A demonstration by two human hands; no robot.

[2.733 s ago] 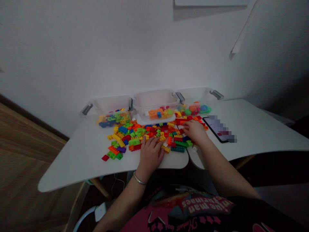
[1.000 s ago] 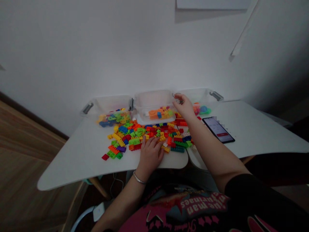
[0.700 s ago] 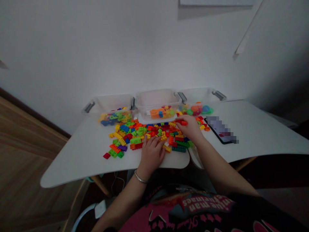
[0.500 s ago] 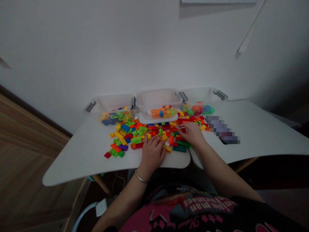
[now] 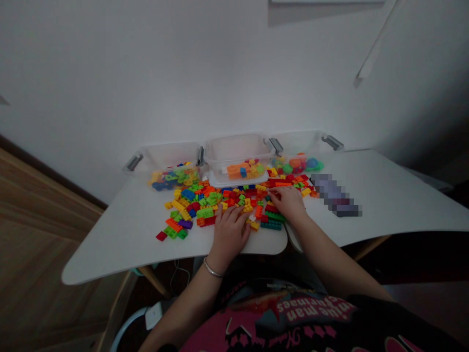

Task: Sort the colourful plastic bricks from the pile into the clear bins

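Bricks [image 5: 233,195] lie under the loosely spread left grip [image 5: 230,229] and at the right grip [image 5: 290,202], whose hold I cannot tell.

Grey-white wall [image 5: 164,68], white tabletop [image 5: 128,244], wooden panel [image 5: 40,239] at left, dim light

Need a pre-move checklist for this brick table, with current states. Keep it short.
1. Left hand not gripping: ok, fingers spread at the near edge of the loose bricks.
2. Right hand free of bricks: cannot tell, its fingertips are bent down among the bricks.
3. Middle bin open on top: ok, no lid over it.
4. Table in front of the bins free of bricks: not ok, they are spread across it.
5. Phone apart from both hands: ok, it lies to the right of the right hand.
6. Phone screen readable: cannot tell, it is pixelated.
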